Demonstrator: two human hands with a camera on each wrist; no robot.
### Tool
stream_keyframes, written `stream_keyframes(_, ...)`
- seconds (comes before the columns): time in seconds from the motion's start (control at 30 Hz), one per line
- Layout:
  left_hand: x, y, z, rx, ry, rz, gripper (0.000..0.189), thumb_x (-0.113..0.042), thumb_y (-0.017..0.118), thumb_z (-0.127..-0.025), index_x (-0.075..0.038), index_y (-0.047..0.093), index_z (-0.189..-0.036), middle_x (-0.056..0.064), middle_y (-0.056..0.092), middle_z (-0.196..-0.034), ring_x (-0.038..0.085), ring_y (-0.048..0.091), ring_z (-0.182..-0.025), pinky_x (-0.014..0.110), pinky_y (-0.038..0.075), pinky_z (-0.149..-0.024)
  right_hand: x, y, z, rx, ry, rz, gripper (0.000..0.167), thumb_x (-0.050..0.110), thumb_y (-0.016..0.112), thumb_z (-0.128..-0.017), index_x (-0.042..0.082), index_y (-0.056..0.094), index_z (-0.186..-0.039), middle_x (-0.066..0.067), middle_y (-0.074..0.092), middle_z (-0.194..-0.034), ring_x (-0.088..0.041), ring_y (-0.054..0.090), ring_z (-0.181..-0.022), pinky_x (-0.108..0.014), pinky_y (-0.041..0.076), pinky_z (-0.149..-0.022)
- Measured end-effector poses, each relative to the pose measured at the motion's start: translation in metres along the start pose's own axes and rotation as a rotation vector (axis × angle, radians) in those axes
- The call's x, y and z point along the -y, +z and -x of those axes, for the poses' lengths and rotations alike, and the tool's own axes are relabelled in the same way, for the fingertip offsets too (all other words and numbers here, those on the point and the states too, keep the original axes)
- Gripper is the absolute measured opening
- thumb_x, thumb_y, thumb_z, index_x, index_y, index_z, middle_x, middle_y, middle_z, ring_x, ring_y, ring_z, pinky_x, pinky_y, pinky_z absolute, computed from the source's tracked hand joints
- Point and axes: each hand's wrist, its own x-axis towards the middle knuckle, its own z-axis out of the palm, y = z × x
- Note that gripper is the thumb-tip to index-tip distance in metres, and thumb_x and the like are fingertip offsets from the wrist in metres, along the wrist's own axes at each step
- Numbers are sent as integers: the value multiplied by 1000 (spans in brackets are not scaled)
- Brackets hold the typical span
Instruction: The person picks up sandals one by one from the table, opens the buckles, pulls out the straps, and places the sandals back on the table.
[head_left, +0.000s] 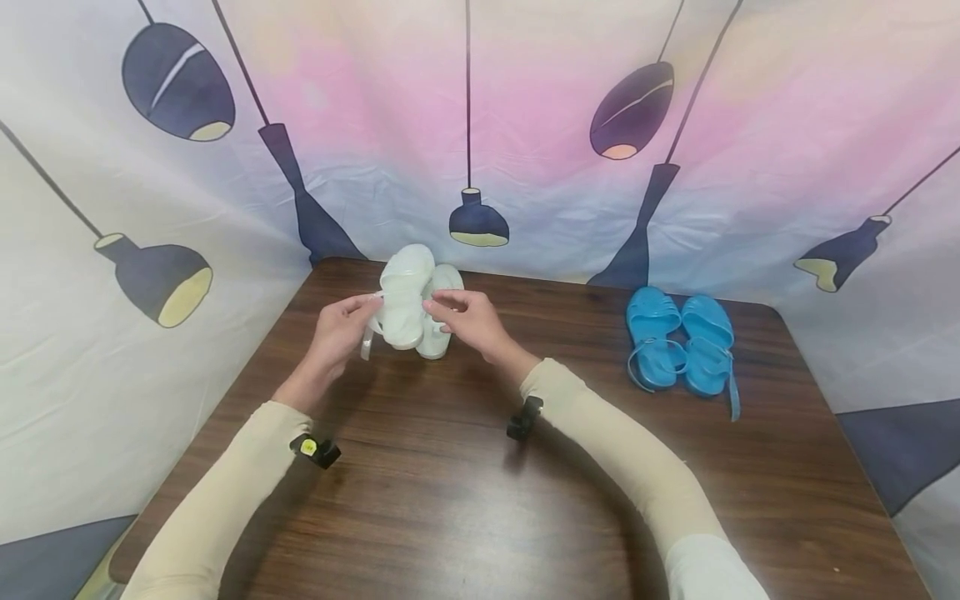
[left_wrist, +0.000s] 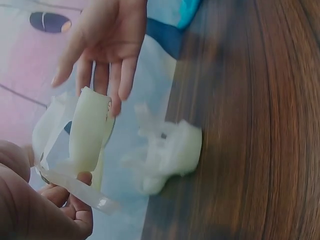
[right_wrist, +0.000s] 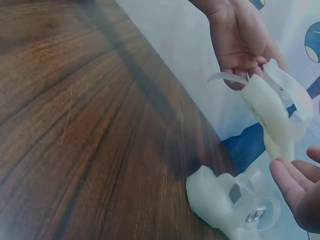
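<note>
My left hand (head_left: 341, 333) pinches the ankle-strap side of a white jelly sandal (head_left: 403, 312), which is raised above the table with its toe pointing away. Its loose strap (head_left: 367, 342) dangles below the fingers. On the sandal's other side is my right hand (head_left: 472, 321). In the left wrist view that hand (left_wrist: 112, 45) has straight fingers along the sandal and its thumb spread away from it. The right wrist view shows its fingertips (right_wrist: 281, 172) at the sandal's edge. Behind stands a second white sandal (right_wrist: 207, 192) on the table, partly hidden in the head view.
Two blue jelly sandals, one on the left (head_left: 652, 317) and one on the right (head_left: 707, 325), stand side by side at the table's back right, straps loose. A wood-grain table (head_left: 450, 475) lies beneath. A fabric backdrop (head_left: 540, 200) printed with lamps hangs close behind its rear edge.
</note>
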Motion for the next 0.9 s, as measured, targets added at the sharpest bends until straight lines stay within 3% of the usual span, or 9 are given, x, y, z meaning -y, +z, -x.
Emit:
stream_keyframes(0.33, -9, 17, 17, 62, 24, 50, 48, -33, 64, -102, 3, 63, -133, 0, 72, -106, 5, 62, -90, 24, 53, -81, 7, -2, 14, -12, 0, -47, 41, 27, 75, -95, 4, 70, -129, -12, 68, -130, -22, 73, -99, -39, 60, -88)
stream_keyframes(0.57, -12, 28, 25, 120, 46, 36, 50, -34, 65, -101, 3, 62, -135, 20, 69, -127, 5, 66, -96, 22, 53, -86, 7, -15, 27, -32, -25, -67, 38, 19, 76, -94, 1, 71, -127, -15, 68, -130, -21, 73, -100, -36, 60, -85)
stream_keyframes(0.77, -14, 42, 29, 145, 82, 26, 48, -33, 67, -100, 2, 62, -134, 20, 68, -128, 11, 68, -101, 19, 54, -81, 2, -30, 40, -22, -65, -55, 37, 15, 77, -93, -1, 70, -125, -18, 70, -125, -19, 73, -98, -47, 58, -91)
stream_keyframes(0.9, -13, 54, 33, 167, 130, 48, 46, -27, 67, -101, 5, 62, -132, 24, 68, -126, 7, 69, -96, 19, 56, -79, -2, -41, 49, -40, -70, -50, 37, 15, 77, -92, -1, 71, -125, -17, 70, -126, -21, 74, -98, -51, 56, -92)
